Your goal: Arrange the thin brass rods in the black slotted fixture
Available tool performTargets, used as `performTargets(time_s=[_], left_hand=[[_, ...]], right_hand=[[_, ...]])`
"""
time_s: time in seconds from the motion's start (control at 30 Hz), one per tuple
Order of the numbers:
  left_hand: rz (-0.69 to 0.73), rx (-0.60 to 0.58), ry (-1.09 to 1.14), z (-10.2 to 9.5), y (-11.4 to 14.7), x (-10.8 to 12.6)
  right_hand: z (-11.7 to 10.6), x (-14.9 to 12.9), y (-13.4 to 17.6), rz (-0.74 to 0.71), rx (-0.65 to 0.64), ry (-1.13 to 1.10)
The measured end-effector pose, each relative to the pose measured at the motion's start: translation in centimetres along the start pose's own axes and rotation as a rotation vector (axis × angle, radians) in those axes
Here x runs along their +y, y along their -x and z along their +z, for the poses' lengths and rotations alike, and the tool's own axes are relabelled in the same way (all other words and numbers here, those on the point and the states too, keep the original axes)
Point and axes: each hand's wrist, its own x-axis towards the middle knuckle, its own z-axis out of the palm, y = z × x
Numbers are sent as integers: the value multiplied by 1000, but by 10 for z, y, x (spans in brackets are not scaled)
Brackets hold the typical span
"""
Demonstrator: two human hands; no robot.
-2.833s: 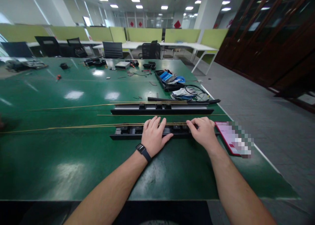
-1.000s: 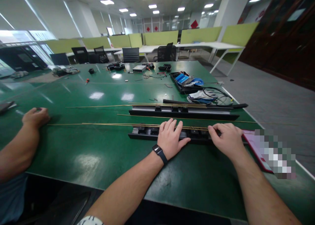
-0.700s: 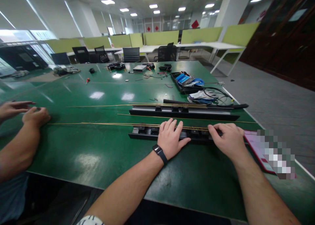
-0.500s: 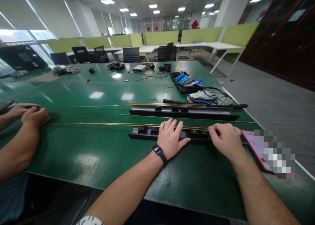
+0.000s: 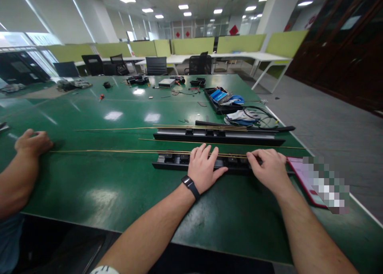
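Note:
My left hand (image 5: 205, 164), with a dark wristband, lies flat and spread across a black-and-grey rail (image 5: 170, 167). Under its fingers run thin gold-coloured rods (image 5: 119, 151) along the rail's top. My right hand (image 5: 267, 166) is closed in a pinch on the right ends of these rods; the exact grip is hidden behind the fingers. Dark blocks (image 5: 232, 160) sit in the rail between my hands. Behind it a second rail (image 5: 248, 138) carries more gold rods (image 5: 176, 127). One single rod (image 5: 167, 141) lies between the two rails.
At the left, a co-worker's hand (image 5: 33, 143) rests by the rods' far end. A pink-rimmed tablet-like thing (image 5: 302, 182), partly blurred out, lies on the green table (image 5: 89, 178) at right. Further back are a black tray (image 5: 215, 103), gloves (image 5: 242, 117), cables and small parts.
The co-worker's other hand has left the rods' far end and is out of view. The whole scene has shifted slightly left; my hands keep their places on the rail and rods.

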Motion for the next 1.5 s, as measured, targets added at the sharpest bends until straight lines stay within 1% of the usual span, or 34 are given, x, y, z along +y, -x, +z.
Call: performTargets(time_s=[0.13,0.2,0.3,0.37,0.47,0.57,0.77,0.97,1.17,1.37,1.5], left_hand=[[5,8,8,1,0,0],[1,17,7,1,1,0],[-7,10,1,1,1,0],[-6,19,4,1,1,0],[-2,18,5,0,1,-1],[1,19,6,0,1,-1],[-1,25,5,0,2,-1],[0,18,6,0,1,-1],[-5,4,1,-1,1,0],[-6,0,2,-1,1,0],[-8,12,7,-1,1,-1]], right_hand=[[-3,5,-1,70,-5,86],[-3,3,-1,83,-29,74],[-3,-7,1,15,-38,-7],[-3,-10,1,-2,-34,-23],[-5,-7,1,32,-18,2],[-6,-3,1,72,-33,31],[-5,-10,2,19,-52,-18],[-7,-4,1,82,-36,42],[-4,-11,3,7,-45,-24],[-4,-2,2,65,-8,47],[-2,-7,4,17,-25,-12]])
